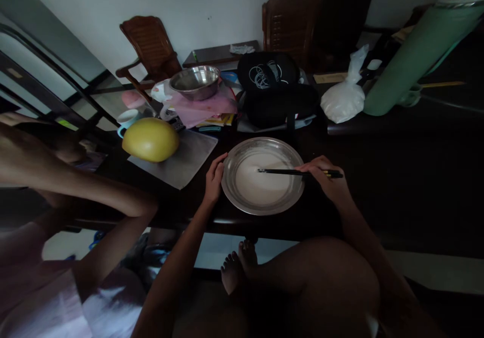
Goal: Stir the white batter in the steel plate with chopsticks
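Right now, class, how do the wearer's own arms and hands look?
The left hand and right hand are ungloved. No sleeve covers the left forearm or right forearm; neither wrist shows a watch. Rings can't be ruled out.

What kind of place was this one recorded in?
Probably a room in a home: carved wooden chairs stand by a plain wall, and the dark table mixes a metal basin with a large yellow fruit and a cup.

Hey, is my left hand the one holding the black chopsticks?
No, your right hand holds the black chopsticks, while your left hand rests against the metal basin.
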Available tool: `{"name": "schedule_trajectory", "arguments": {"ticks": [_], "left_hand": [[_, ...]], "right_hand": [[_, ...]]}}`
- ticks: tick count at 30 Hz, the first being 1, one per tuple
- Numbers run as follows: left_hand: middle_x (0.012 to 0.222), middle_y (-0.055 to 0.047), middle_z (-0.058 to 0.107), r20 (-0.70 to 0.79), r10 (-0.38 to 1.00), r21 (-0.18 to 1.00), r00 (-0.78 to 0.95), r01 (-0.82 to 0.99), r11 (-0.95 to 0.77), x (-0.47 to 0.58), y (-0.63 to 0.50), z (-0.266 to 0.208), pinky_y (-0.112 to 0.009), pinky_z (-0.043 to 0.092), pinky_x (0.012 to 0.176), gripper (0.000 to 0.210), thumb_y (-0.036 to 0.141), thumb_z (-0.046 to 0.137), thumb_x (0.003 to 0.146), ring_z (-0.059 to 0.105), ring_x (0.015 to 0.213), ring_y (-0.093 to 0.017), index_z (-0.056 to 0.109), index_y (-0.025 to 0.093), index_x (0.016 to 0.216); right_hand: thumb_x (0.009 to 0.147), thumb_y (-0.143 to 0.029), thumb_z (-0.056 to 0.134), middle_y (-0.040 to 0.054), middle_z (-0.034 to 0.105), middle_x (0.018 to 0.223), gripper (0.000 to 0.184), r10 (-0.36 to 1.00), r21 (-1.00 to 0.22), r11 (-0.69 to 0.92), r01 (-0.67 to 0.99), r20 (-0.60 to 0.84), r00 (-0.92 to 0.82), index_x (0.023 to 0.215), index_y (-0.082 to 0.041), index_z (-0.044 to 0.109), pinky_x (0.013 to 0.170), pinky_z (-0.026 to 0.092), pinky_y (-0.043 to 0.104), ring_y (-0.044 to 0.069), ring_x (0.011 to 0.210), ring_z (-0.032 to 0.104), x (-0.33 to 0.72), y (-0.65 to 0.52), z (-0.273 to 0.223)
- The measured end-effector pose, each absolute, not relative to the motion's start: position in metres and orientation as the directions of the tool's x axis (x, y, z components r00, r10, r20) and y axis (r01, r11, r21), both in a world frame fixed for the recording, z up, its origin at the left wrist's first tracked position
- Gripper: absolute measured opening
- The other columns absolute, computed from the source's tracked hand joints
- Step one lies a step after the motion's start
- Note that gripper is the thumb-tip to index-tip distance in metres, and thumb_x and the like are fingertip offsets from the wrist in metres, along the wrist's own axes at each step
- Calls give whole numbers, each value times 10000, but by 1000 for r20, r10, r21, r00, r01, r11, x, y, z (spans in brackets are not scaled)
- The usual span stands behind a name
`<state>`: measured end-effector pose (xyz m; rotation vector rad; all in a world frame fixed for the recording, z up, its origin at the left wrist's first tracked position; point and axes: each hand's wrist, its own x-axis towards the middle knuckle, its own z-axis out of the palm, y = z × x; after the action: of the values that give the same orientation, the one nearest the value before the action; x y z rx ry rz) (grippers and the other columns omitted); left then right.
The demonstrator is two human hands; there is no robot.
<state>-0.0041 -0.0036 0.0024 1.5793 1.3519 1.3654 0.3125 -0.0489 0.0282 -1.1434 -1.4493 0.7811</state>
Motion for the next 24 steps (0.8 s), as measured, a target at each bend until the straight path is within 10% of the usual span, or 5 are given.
{"name": "schedule_trajectory", "arguments": {"ticks": [24], "left_hand": [[1274,-107,619,301,951,917,-67,293,-270,-4,-4,4,-396,403,1055,449,503,479,929,556,1194,-250,653,173,1180]], "right_hand": [[907,-365,580,22,742,864,223,933,-907,340,250,359,31,792,-273,747,873,503,393,213,892,668,311,-50,30]]}}
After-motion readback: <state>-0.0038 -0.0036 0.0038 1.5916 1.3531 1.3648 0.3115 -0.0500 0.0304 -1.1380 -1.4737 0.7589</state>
